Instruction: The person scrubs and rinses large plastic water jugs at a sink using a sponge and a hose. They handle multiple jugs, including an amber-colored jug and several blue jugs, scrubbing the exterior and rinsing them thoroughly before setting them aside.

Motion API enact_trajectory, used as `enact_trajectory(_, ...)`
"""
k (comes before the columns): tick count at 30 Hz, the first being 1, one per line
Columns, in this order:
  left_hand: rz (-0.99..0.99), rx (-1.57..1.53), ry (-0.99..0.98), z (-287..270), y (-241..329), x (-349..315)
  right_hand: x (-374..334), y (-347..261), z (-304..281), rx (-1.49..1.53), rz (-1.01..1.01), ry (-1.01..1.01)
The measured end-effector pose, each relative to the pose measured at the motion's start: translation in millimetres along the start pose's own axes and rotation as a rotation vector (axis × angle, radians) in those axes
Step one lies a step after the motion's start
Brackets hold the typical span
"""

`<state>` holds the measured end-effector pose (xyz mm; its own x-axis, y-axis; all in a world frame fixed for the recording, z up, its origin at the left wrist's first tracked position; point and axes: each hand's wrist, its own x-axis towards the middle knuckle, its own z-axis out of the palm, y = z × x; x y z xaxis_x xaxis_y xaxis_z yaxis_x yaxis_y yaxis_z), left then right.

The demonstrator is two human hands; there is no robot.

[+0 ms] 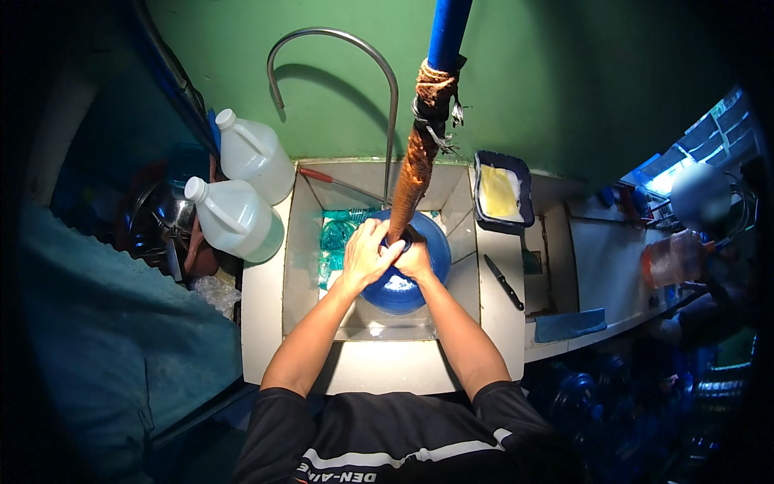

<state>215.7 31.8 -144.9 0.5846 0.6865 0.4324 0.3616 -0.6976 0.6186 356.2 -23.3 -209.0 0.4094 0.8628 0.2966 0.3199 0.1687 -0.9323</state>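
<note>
Left hand (pixel 367 256) and right hand (pixel 415 258) together at the mouth of a blue water bottle (pixel 399 296) inside the sink (pixel 301 258); brown-wrapped pole (pixel 415 173) enters between them. Exact grip: cannot tell. Black-handled knife (pixel 505 282) right of the sink.

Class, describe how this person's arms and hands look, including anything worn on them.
The left hand and right hand are bare, without gloves, and no watch shows. The forearms are uncovered up to short black sleeves. The black shirt carries a pale stripe and white lettering.
</note>
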Motion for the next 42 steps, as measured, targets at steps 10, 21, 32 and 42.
enact_trajectory(10, -0.359, -0.766, 0.245, -11.0, -76.9, 78.2, -0.9, -50.1, -29.2, 0.069, 0.192, 0.085)
enact_trajectory(21, -0.629, -1.087, -0.203, -68.3, 5.2, -101.5, -40.2, -226.7, -246.4, 0.734, -0.170, 0.204)
enact_trajectory(32, -0.725, -1.017, -0.152, -138.8, 2.3, -82.4, -16.6, -173.9, -220.5, 0.457, 0.216, 0.655)
enact_trajectory(42, -0.145, -0.187, 0.039, -231.7, 75.2, -72.4, -49.9, -48.8, -103.4, 0.356, 0.589, 0.562)
